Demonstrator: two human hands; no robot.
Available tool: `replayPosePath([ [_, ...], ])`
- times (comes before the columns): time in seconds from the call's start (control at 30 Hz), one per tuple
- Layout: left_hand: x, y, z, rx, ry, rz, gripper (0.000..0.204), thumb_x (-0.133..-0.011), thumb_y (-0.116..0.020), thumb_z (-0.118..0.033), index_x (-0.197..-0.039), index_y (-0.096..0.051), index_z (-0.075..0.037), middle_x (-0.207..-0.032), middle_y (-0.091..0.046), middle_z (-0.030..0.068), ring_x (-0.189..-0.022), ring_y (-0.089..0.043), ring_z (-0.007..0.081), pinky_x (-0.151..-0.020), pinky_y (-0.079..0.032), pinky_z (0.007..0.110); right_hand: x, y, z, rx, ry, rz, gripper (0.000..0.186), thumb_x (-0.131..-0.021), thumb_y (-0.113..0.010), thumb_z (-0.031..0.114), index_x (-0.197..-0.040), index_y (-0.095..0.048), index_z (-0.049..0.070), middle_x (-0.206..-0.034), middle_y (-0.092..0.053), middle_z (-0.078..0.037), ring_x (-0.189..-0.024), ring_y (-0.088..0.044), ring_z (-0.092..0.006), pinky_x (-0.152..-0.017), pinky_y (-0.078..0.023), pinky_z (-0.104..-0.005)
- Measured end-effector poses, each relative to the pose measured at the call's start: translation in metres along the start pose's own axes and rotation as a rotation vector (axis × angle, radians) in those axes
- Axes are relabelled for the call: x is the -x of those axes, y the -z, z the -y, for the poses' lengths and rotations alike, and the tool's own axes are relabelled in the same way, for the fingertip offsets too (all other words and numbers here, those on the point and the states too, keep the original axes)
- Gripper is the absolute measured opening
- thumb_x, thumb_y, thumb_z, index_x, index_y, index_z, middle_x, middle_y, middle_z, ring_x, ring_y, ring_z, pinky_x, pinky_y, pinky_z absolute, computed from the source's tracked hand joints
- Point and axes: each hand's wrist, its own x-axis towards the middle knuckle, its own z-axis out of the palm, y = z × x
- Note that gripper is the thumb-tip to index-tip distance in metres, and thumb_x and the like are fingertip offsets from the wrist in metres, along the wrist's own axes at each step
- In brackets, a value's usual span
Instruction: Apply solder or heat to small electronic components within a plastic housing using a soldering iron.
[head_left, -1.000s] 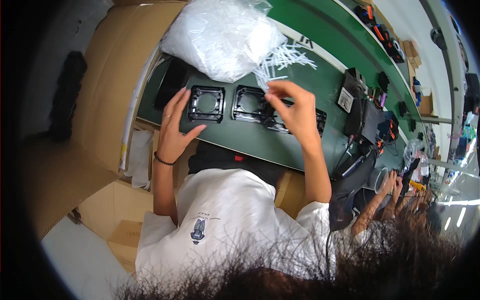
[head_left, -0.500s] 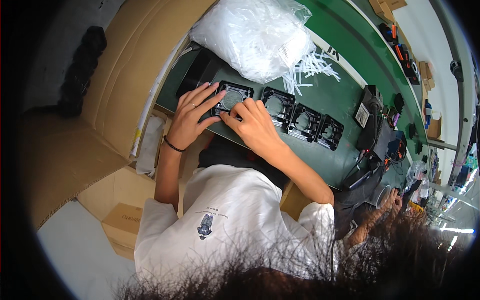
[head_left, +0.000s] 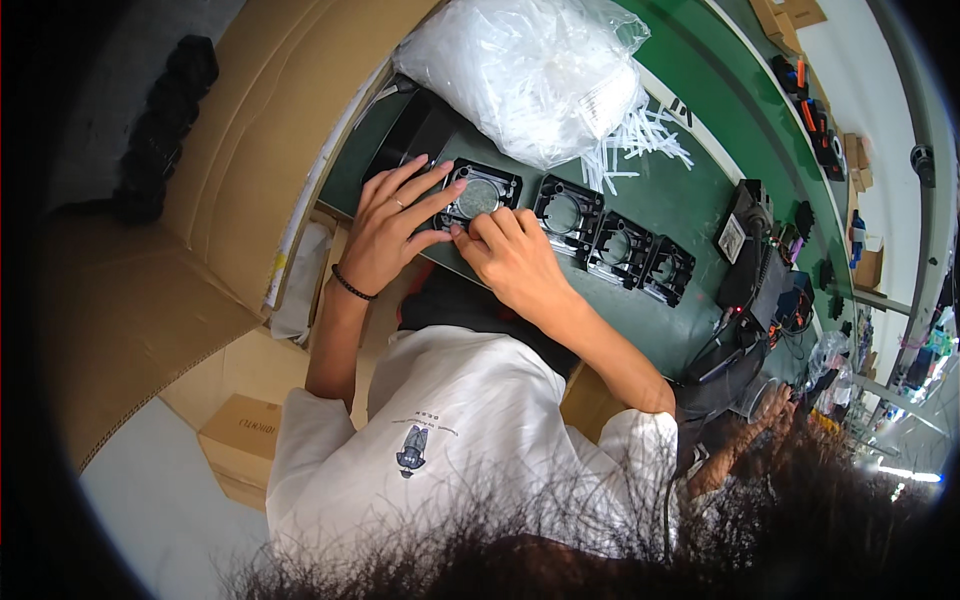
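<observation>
A square black plastic frame (head_left: 507, 184) with a round opening lies on the green bench in front of me. My left hand (head_left: 390, 222) reaches over its left side, fingers stretched and apart, the fingertips resting on it and the thumb at its near edge. My right hand (head_left: 515, 262) bends over the near edge with fingers curled together, close to the left thumb. Whatever is between those right fingertips is hidden. To the right, several similar black frames (head_left: 569, 217) sit in a row, touched by neither hand.
A large clear bag (head_left: 520, 80) of white strips stands behind the frames, with loose white strips (head_left: 655, 140) beside it. Cardboard (head_left: 270, 110) rises at the left. Black equipment with cables (head_left: 745, 260) stands right; beyond it are another person's hands (head_left: 775, 408).
The whole view has shifted slightly. Both hands stay at the same frame; the right fingers have moved a little along its near edge, and more of the round opening shows.
</observation>
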Motion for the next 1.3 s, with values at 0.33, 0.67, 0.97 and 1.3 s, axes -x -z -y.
replayPosePath([
  [0.33,-0.005,0.001,-0.004,-0.109,-0.051,-0.015,0.07,-0.083,-0.085,-0.025,-0.15,-0.065,-0.021,-0.156,-0.06,0.0046,-0.146,-0.05,0.0329,-0.119,-0.039,0.049,0.025,0.014,0.008,-0.046,-0.137,-0.055,0.04,-0.094,-0.069,0.015,-0.133,-0.075,0.016,-0.119,-0.061,-0.01,-0.109,-0.057,-0.0281,-0.095,-0.043,-0.0406],
  [0.67,-0.026,-0.017,-0.058,-0.002,-0.082,-0.03,0.074,-0.079,-0.09,-0.022,-0.148,-0.065,-0.013,-0.158,-0.054,0.0116,-0.149,-0.045,0.0373,-0.121,-0.037,0.05,0.184,0.063,-0.017,-1.004,-1.069,-1.123,0.04,-0.103,-0.067,-0.001,-0.142,-0.061,-0.004,-0.116,-0.068,-0.008,-0.093,-0.066,-0.0135,-0.086,-0.055,-0.0285],
  [0.97,-0.098,-0.05,-0.13,0.055,-0.274,0.227,0.108,-0.069,-0.095,-0.022,-0.163,-0.043,-0.007,-0.165,-0.045,0.0153,-0.155,-0.039,0.0387,-0.125,-0.031,0.051,0.207,0.058,-0.112,-1.333,-0.996,-1.668,0.08,-0.107,-0.069,0.015,-0.168,-0.018,0.002,-0.143,-0.06,-0.017,-0.114,-0.067,-0.0223,-0.095,-0.057,-0.0345],
  [1.3,-0.158,-0.14,-0.183,0.053,-0.52,0.446,0.11,-0.071,-0.094,-0.029,-0.162,-0.038,-0.003,-0.157,-0.048,0.0199,-0.15,-0.043,0.039,-0.128,-0.03,0.051,0.22,0.066,-0.195,-0.351,-1.196,-1.214,0.039,-0.112,-0.062,0.024,-0.142,-0.063,0.0,-0.126,-0.065,-0.017,-0.102,-0.071,-0.0175,-0.09,-0.058,-0.0331],
])
